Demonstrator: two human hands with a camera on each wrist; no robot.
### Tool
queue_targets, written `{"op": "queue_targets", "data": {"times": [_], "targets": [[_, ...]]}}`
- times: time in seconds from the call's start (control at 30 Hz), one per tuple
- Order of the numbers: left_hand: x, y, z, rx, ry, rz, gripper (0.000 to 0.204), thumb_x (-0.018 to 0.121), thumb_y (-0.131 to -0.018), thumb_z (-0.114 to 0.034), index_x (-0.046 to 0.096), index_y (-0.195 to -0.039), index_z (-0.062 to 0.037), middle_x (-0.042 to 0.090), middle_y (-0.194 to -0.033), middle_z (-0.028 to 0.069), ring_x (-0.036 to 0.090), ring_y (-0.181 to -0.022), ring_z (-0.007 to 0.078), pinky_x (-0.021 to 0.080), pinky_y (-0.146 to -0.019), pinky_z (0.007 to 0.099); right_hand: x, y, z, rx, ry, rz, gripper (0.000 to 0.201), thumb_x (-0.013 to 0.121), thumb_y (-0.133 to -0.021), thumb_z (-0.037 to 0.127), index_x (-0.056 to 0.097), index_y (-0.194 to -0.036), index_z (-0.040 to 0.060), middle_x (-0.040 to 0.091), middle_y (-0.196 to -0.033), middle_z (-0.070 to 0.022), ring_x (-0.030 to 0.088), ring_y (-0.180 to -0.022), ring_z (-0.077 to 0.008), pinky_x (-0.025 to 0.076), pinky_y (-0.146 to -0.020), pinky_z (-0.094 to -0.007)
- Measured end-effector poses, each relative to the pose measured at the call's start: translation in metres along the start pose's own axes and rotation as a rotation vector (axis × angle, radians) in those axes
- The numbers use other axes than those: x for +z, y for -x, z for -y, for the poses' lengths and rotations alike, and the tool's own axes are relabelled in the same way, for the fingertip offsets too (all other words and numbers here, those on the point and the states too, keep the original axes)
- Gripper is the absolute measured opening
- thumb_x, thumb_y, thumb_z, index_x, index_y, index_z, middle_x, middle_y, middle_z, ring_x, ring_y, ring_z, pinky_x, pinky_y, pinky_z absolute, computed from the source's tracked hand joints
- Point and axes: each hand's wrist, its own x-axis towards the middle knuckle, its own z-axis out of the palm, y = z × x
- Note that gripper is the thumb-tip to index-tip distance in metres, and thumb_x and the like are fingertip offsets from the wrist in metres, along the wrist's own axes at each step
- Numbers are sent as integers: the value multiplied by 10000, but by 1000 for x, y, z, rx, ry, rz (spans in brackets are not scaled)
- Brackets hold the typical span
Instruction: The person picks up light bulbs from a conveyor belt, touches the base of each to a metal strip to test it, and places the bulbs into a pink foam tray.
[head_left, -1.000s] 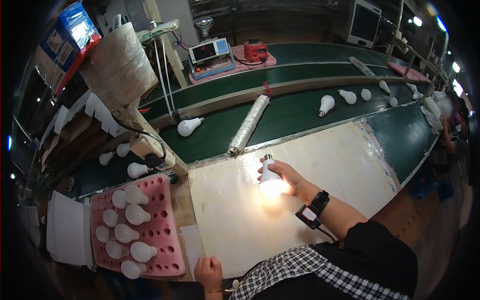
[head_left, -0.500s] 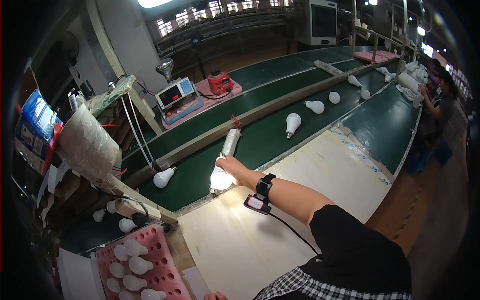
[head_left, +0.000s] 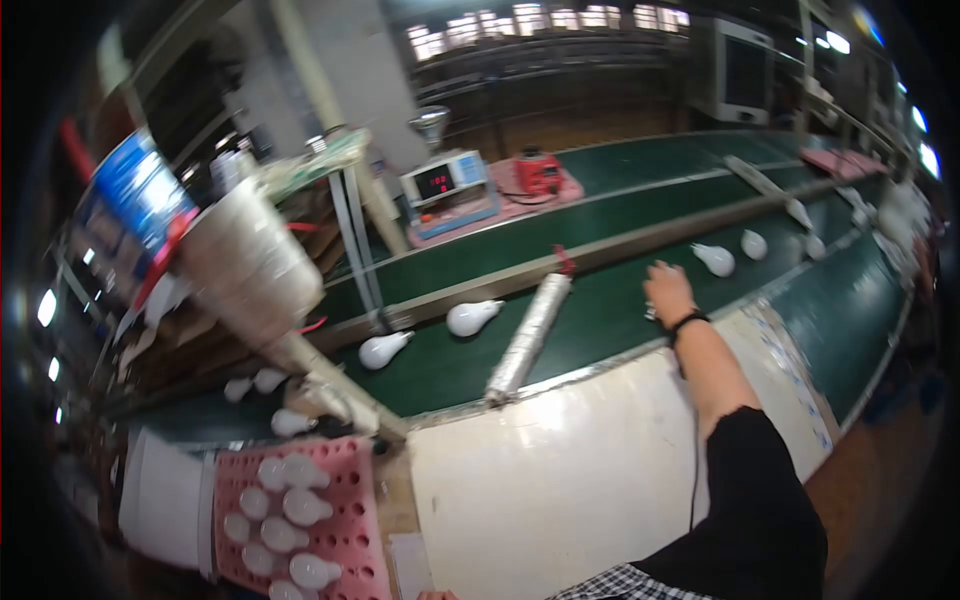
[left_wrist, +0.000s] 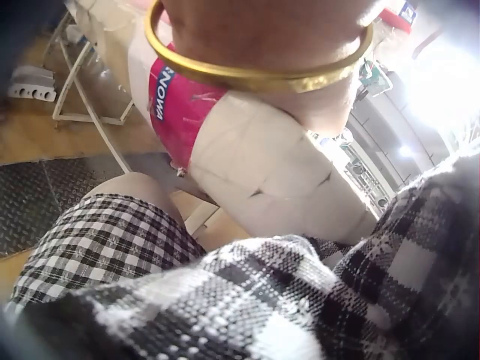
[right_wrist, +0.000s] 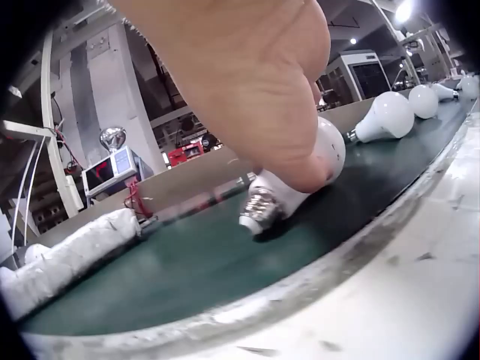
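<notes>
My right hand reaches over the green conveyor belt. In the right wrist view its thumb and fingers grip a white light bulb, which lies on its side with its metal screw base toward the wrapped bar. The palm hides part of the bulb. Left of the wrapped bar, two unlit bulbs lie on the belt, the nearer to the bar being this bulb. Only a sliver of my left hand shows at the bottom edge of the head view; the left wrist view shows a gold bangle above checked cloth.
A pink foam tray with several bulbs stands at the left. A white board lies before the belt. More bulbs, one here, lie farther right. Behind are a digital meter and a red device. A post rises at the left.
The lit bulb my right hand held at the wrapped bar now lies unlit on the belt left of it. That hand has moved right to another bulb. The head view has turned.
</notes>
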Motion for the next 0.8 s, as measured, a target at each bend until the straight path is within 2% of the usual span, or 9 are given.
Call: {"op": "queue_targets", "data": {"times": [0.1, 0.17, 0.23, 0.3, 0.4, 0.5, 0.57, 0.63, 0.8], "targets": [[4, 1, 6, 64, 29, -27, 88, 620, -818, -96, 587, -739, -74, 529, -707, 131, 516, -590, 350, 436, -538, 437, 42, 17, -24, 42, -56, -26, 162, 624, -817, 186, 703, -957, 166, 584, -1120, -72, 485, -1223, -271, 438, -911, -465], [-14, -9, -12, -90, 71, -76, 93, 619, -824, -104, 587, -741, -76, 531, -711, 137, 517, -591, 355, 438, -542, 436, 28, 26, -25, 64, -142, 47, 215, 669, -767, 124, 679, -981, 111, 558, -1123, -90, 498, -1161, -305, 432, -922, -486], [-22, -14, -20, -174, 150, -94, 99, 618, -830, -112, 587, -743, -78, 533, -715, 143, 519, -592, 361, 440, -546, 435, -10, 38, -10, 154, -475, 72, 314, 706, -708, 108, 647, -1014, 76, 536, -1131, -125, 503, -1122, -340, 433, -928, -480], [-24, -14, -19, -175, 184, -65, 112, 608, -842, -108, 580, -743, -63, 528, -705, 152, 529, -617, 357, 436, -551, 442, 30, 30, -8, 39, -881, -87, 394, 720, -669, 112, 617, -1045, 50, 521, -1112, -156, 506, -1079, -354, 438, -927, -454], [-21, -16, -9, -127, 173, -62, 179, 652, -774, -114, 522, -655, -82, 510, -628, 84, 528, -551, 304, 429, -503, 416, -56, 69, 50, 332, -1879, 317, 488, 688, -838, 154, 485, -1270, 53, 545, -1173, -103, 563, -1071, -197, 482, -904, -365], [-21, -18, -10, -123, 177, -85, 172, 659, -770, -125, 539, -649, -100, 526, -628, 71, 543, -542, 295, 449, -500, 409, -80, 113, 107, 318, -2458, 475, 519, 617, -915, 178, 378, -1358, 53, 590, -1203, -110, 596, -1080, -234, 495, -946, -420], [-11, -11, -4, -101, 226, 21, 157, 654, -773, -119, 553, -657, -89, 524, -632, 86, 535, -546, 305, 433, -498, 412, -90, 138, 140, 228, -2621, 572, 385, 610, -917, 218, 474, -1244, 66, 593, -1231, -111, 595, -1110, -226, 495, -952, -436], [-3, -6, 0, -123, 194, -58, 142, 649, -777, -110, 562, -670, -75, 519, -631, 101, 528, -553, 317, 418, -497, 419, -100, 156, 168, 370, -2676, 674, 442, 602, -912, 229, 469, -1310, 89, 593, -1169, -65, 593, -1085, -204, 500, -933, -403], [-7, -6, 0, -153, 237, -39, 149, 647, -775, -101, 552, -667, -62, 517, -634, 105, 528, -565, 317, 413, -505, 426, -143, 171, 186, 216, -2685, 782, 515, 558, -924, 227, 411, -1397, 84, 571, -1233, -90, 587, -1121, -230, 463, -993, -395]]}}
